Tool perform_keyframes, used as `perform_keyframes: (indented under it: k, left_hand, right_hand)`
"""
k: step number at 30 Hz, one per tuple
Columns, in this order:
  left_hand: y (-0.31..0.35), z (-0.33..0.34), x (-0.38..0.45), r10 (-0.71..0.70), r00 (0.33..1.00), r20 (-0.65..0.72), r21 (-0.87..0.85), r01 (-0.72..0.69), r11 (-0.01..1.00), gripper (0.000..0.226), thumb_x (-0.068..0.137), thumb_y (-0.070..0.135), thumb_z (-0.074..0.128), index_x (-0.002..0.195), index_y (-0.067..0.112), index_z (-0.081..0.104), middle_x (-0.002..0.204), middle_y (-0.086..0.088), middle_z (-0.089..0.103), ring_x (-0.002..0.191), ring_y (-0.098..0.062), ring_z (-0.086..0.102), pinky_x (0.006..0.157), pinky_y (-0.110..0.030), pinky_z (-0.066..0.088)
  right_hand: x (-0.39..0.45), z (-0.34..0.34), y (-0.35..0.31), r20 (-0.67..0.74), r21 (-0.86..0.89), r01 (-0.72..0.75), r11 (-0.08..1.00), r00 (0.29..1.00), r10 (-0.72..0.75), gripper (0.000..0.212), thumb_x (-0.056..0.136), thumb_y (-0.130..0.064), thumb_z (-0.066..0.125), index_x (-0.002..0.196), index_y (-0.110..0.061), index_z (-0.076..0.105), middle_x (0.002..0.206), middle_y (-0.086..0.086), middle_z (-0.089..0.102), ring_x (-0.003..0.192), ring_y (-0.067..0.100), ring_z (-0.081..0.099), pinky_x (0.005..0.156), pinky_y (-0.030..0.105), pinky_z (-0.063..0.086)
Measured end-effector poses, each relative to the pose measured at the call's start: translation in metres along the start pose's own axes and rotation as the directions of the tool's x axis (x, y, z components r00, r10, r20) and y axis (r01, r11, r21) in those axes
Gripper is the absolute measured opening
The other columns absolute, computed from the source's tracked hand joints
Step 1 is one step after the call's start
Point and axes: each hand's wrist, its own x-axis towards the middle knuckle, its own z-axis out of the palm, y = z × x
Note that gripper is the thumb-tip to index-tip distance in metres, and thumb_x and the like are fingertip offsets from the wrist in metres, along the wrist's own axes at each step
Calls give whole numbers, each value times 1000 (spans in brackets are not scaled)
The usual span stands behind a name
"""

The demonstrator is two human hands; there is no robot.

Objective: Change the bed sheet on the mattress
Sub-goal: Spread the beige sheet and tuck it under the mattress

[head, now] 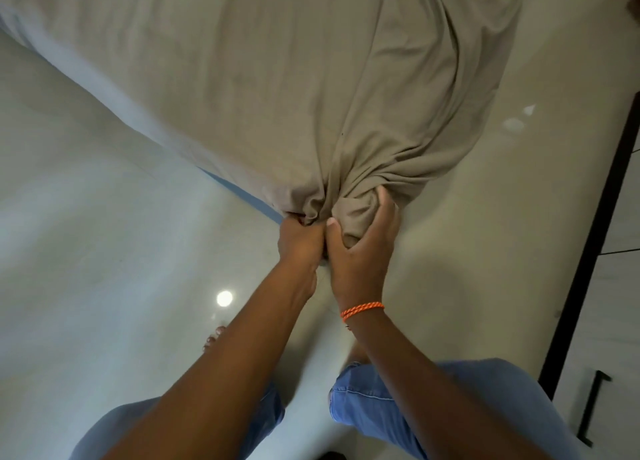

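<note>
A beige bed sheet point(277, 79) covers the mattress, whose blue edge point(235, 189) shows under the sheet along the left side. The sheet is gathered into a bunch at the near corner. My left hand point(299, 241) grips the bunched cloth from the left, fingers curled into the folds. My right hand point(362, 248), with an orange cord on its wrist, wraps around the bunch right beside it, thumb and fingers around the cloth. The corner of the mattress itself is hidden under the gathered sheet.
A glossy pale tiled floor point(104, 269) lies on both sides of the mattress. At the right edge runs a dark-framed wardrobe point(588, 252) with a black handle point(594, 407). My legs in blue jeans and bare feet stand on the floor below my arms.
</note>
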Motion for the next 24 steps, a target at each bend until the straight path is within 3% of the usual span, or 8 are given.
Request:
perform_keyframes:
  k: [3,5,7,9,15,20,22,24]
  left_hand:
    - [1,-3,8,-60,995,-77,-9,59,998,30,72,26,81,93,14,64,89,-7,72,86,-28,71,71,-44,63]
    - [6,-4,8,-5,991,-134,1,5,1000,35,73,24,85,93,14,59,85,-3,67,81,-25,67,62,-39,57]
    - [12,-4,9,-4,986,-167,-109,-14,994,36,78,20,83,108,12,64,95,-4,72,89,-23,71,72,-39,62]
    - [20,-6,8,-77,987,-139,-312,30,950,26,82,16,73,106,7,69,94,-7,73,90,-23,70,75,-38,59]
    - [44,-24,6,-224,971,84,-695,218,685,6,76,5,58,79,10,60,94,-13,61,92,-30,57,90,-39,56]
    - [43,-31,10,-207,977,47,-648,187,738,13,75,1,53,67,11,55,79,-9,61,71,-23,57,65,-27,51]
    - [47,-31,13,-169,985,40,-678,151,719,27,79,-7,43,60,12,48,63,-4,55,59,-20,52,59,-25,53]
    - [53,-31,20,-112,993,43,-742,107,662,31,79,-12,35,59,11,43,63,-5,49,62,-20,47,77,-27,58]
  right_hand:
    - [6,3,3,139,-35,215,976,968,-208,76,86,6,67,155,-7,38,154,9,44,145,11,40,116,14,30]
    - [15,6,9,171,-244,311,919,946,-275,69,86,5,63,151,-10,46,148,8,50,138,21,48,114,30,41]
    - [19,7,13,193,-572,366,734,930,-313,58,89,-7,64,145,-19,54,141,0,58,128,20,54,106,41,42]
    - [16,8,13,281,-708,409,575,911,-302,49,91,-17,59,140,-26,55,137,-8,59,127,16,52,108,45,32]
    - [24,9,5,473,-699,544,464,839,-270,42,89,-31,36,108,-16,70,107,5,69,120,27,54,125,50,21]
    - [42,24,-3,690,-631,707,320,699,-185,61,85,-34,19,81,-10,74,79,14,72,88,34,66,115,50,37]
    - [45,24,-2,721,-625,731,273,675,-157,52,91,-35,32,80,-7,74,79,18,72,82,35,67,109,51,41]
    - [41,29,3,730,-660,724,203,681,-57,40,93,-34,51,95,-3,76,92,23,73,94,39,67,113,57,37]
